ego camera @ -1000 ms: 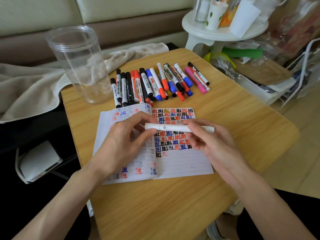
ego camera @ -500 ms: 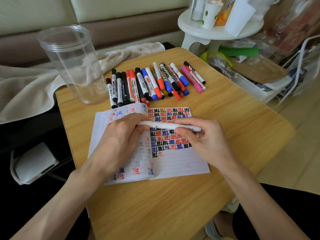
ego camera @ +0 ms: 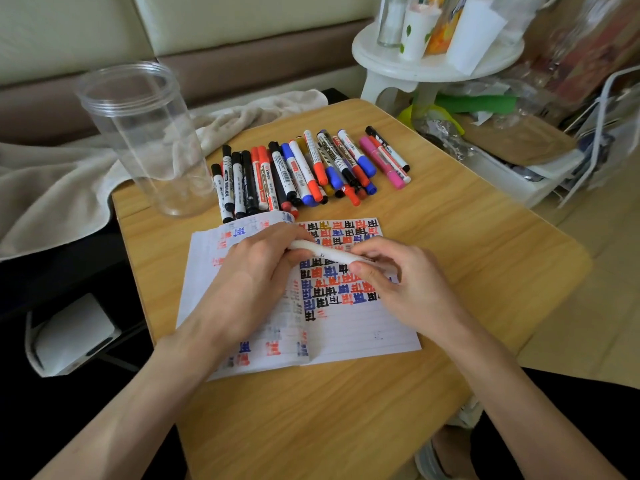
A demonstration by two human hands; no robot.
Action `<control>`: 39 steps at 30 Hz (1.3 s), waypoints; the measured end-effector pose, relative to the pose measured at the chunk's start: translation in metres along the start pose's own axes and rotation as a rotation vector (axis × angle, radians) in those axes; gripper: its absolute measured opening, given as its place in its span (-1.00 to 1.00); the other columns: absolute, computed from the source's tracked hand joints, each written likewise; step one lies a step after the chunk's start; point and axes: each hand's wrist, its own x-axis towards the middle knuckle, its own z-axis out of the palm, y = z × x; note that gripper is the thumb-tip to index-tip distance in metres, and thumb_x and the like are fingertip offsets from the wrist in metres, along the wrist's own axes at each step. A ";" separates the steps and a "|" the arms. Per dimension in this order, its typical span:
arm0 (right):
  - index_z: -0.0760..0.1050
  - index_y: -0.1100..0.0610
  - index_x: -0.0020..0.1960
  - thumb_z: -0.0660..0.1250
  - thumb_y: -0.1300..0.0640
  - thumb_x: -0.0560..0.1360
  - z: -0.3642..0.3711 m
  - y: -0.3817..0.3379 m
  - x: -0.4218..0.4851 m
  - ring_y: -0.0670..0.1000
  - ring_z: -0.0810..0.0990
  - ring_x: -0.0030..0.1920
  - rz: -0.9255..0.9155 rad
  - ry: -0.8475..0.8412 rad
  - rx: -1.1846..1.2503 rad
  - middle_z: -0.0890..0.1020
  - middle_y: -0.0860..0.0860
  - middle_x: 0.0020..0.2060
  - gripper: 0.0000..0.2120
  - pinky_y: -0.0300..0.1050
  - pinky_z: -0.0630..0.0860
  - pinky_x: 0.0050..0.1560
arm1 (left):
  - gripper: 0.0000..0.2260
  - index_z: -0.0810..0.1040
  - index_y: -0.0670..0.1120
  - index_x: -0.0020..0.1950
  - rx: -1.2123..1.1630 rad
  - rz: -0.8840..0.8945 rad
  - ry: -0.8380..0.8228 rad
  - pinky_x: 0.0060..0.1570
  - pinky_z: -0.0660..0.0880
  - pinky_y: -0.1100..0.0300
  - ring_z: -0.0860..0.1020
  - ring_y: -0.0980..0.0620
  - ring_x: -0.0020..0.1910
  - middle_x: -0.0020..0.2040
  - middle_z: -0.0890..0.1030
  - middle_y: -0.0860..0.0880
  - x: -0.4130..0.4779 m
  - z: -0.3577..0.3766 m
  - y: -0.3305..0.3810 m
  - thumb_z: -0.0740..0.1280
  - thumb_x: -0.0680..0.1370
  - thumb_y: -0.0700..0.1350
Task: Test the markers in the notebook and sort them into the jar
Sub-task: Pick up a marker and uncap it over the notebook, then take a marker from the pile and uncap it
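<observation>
Head view: one camera, looking down at the hands.
White marker: held level just above the notebook; looks light, stiff and smooth.
Left hand: fingers curled round one end.
Right hand: pinches the other end.
Best hold: probably mid-barrel.
Jar: upright beside the marker row.

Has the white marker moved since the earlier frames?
Yes. Against the notebook, the white marker shifted left: its right end no longer overhangs the page's right edge.
</observation>
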 end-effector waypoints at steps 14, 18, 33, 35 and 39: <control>0.70 0.10 0.03 0.51 0.09 0.55 -0.061 0.047 -0.004 0.06 0.61 -0.14 0.360 0.446 -0.467 0.68 0.01 -0.16 -0.89 -0.13 0.38 -0.20 | -0.69 0.55 0.06 0.33 -0.024 -0.040 0.019 -0.16 0.43 0.47 0.54 0.31 -0.03 0.05 0.58 0.15 0.016 0.009 0.011 0.41 0.60 -0.15; 0.69 0.06 0.10 0.51 0.09 0.53 -0.063 0.052 0.000 0.07 0.63 -0.10 0.349 0.427 -0.446 0.67 0.02 -0.11 -0.84 -0.04 0.56 -0.13 | -0.71 0.57 0.04 0.31 -0.024 -0.047 0.028 -0.21 0.37 0.53 0.50 0.40 -0.15 0.01 0.59 0.15 0.015 0.010 0.012 0.41 0.60 -0.17; 0.64 0.09 0.25 0.52 0.00 0.52 -0.041 0.034 0.025 0.12 0.58 0.12 0.206 0.434 -0.479 0.63 0.07 0.07 -0.66 0.09 0.54 0.18 | -0.78 0.63 0.10 0.24 0.025 -0.013 0.038 -0.12 0.39 0.45 0.51 0.35 -0.12 0.07 0.61 0.22 0.010 0.007 0.004 0.40 0.61 -0.09; 0.65 0.08 0.23 0.52 -0.02 0.50 -0.038 0.032 0.040 0.14 0.59 0.11 0.186 0.429 -0.481 0.64 0.09 0.06 -0.65 0.13 0.53 0.20 | -0.78 0.64 0.13 0.22 0.008 -0.006 0.031 -0.07 0.50 0.31 0.55 0.27 -0.13 0.05 0.63 0.22 0.009 0.007 0.005 0.40 0.60 -0.09; 0.64 0.05 0.22 0.50 -0.02 0.52 -0.035 0.033 0.076 0.13 0.58 0.15 0.187 0.436 -0.528 0.65 0.09 0.08 -0.69 0.06 0.50 0.23 | -0.78 0.64 0.11 0.24 0.007 -0.007 -0.004 0.02 0.62 0.02 0.66 0.13 -0.07 0.06 0.69 0.17 0.004 0.005 0.004 0.39 0.61 -0.08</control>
